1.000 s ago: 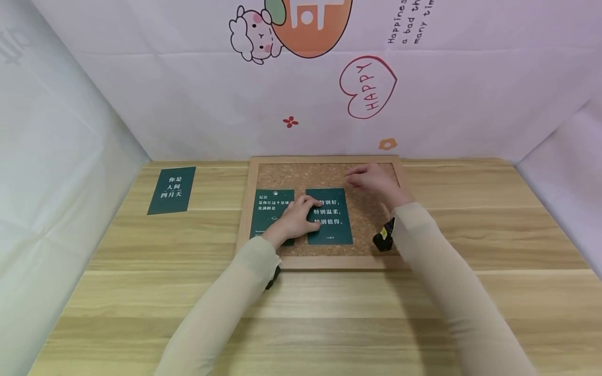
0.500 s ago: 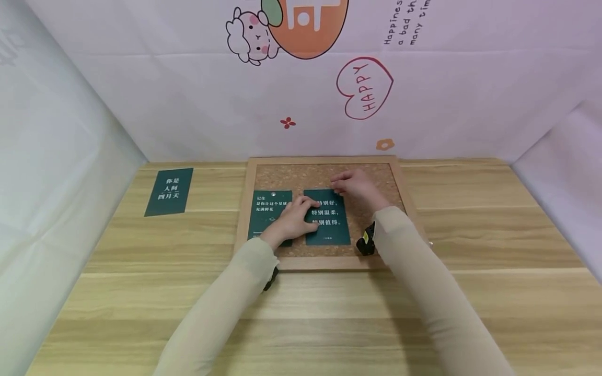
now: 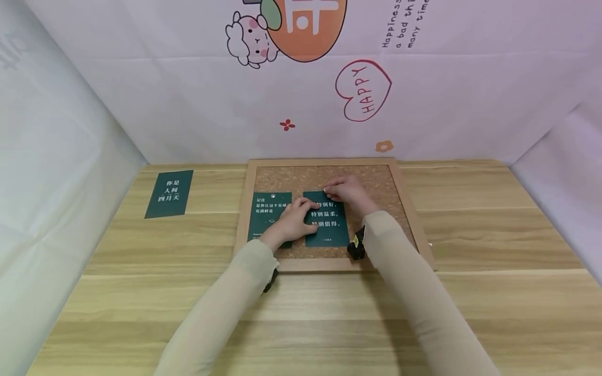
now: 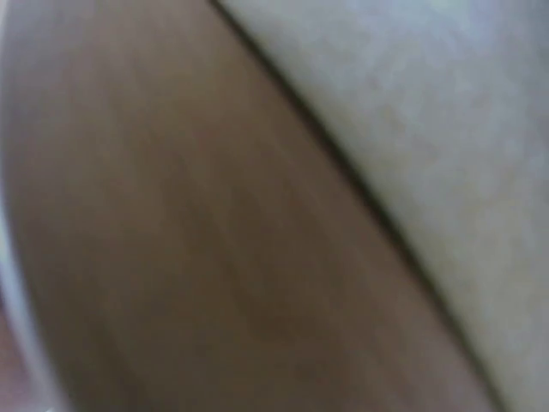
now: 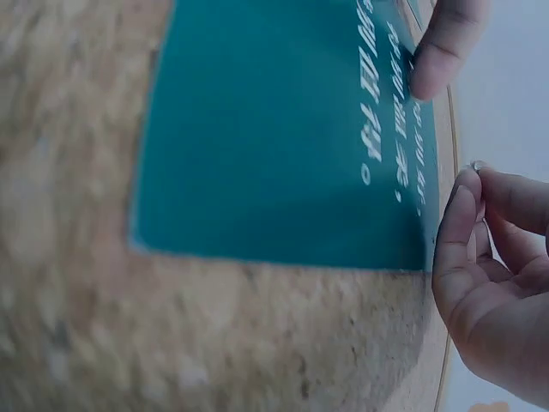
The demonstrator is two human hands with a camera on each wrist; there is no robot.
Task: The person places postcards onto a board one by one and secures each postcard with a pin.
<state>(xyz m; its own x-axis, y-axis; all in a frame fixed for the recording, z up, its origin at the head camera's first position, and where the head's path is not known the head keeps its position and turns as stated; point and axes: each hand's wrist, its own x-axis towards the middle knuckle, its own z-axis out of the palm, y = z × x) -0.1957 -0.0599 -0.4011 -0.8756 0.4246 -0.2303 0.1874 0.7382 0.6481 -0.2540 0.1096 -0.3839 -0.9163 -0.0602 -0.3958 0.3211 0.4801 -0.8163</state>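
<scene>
A wood-framed cork board (image 3: 291, 175) lies on the table with two dark green cards bearing white writing. My left hand (image 3: 289, 225) reaches across the left card (image 3: 263, 223); its thumb and fingertips press on the left side of the middle card (image 3: 329, 232). At that card's top edge my right hand (image 3: 349, 193) pinches a small silvery pushpin (image 5: 478, 165) between thumb and index finger. A similar pin (image 3: 273, 196) stands in the top of the left card. The left wrist view shows only blurred board frame (image 4: 214, 223) and cork.
A third green card (image 3: 169, 194) lies on the table (image 3: 141, 303) at the left. Another tiny shiny thing (image 3: 430, 244) sits by the board's right edge. A white cloth (image 3: 188, 104) with printed drawings hangs behind the board.
My right hand has moved left and slightly down with the pushpin, from the cork at right to the middle card's top edge. My left hand keeps its place.
</scene>
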